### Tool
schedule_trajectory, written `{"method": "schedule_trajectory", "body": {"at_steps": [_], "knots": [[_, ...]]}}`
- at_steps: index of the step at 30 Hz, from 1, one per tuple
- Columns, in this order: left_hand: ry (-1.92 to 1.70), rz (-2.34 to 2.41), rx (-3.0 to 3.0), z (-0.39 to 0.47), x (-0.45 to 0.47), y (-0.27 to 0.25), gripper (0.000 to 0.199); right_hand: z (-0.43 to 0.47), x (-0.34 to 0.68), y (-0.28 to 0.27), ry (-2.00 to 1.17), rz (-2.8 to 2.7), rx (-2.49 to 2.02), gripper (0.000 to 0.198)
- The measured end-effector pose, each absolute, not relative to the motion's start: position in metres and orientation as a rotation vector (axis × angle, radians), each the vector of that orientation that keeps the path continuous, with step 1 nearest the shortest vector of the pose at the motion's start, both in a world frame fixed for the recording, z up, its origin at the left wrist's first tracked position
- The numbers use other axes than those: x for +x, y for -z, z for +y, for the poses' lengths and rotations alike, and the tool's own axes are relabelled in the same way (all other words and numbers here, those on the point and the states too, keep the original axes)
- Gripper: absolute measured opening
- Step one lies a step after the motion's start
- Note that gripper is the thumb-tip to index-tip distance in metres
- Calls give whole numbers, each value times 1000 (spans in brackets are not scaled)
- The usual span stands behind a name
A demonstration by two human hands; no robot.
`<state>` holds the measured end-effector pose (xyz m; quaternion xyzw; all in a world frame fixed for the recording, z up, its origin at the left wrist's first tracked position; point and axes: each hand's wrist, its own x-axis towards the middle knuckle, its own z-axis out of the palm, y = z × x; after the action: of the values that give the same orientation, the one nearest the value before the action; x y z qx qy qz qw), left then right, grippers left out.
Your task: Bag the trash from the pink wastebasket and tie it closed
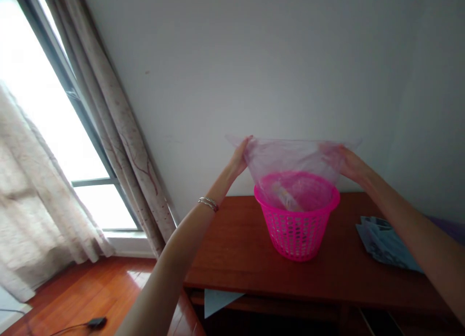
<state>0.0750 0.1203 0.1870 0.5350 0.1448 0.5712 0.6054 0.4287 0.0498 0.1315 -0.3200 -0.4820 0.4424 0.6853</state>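
At the far left a pale sheer curtain (22, 181) hangs beside a bright window (69, 132), and a black adapter (96, 322) with a cord lies on the reddish wooden floor (69, 290). Next comes a heavier patterned curtain (119, 118). The left arm reaches up and forward, a silvery bracelet (208, 203) around it near the wrist. Below the edge of the brown table (225, 244), a corner of a pale sheet (221, 301) pokes out. The left hand (240, 157) has its fingers closed on one side of a thin, clear plastic bag (286, 154), stretched wide above a pink basket (298, 232). The bag's lower part hangs inside the basket, which stands upright on the table near the wall (232, 69). The right hand (347, 164) grasps the bag's other side, its fingertips blurred behind the film. Farther right, partly behind the right forearm, bluish plastic packaging (387, 244) lies on the table.
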Motion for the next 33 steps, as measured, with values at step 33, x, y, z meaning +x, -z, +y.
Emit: {"method": "schedule_trajectory", "body": {"at_steps": [33], "knots": [[-1364,459,1070,116,115,-246,46,89,387,-213,-1124,-573,-625,37]]}}
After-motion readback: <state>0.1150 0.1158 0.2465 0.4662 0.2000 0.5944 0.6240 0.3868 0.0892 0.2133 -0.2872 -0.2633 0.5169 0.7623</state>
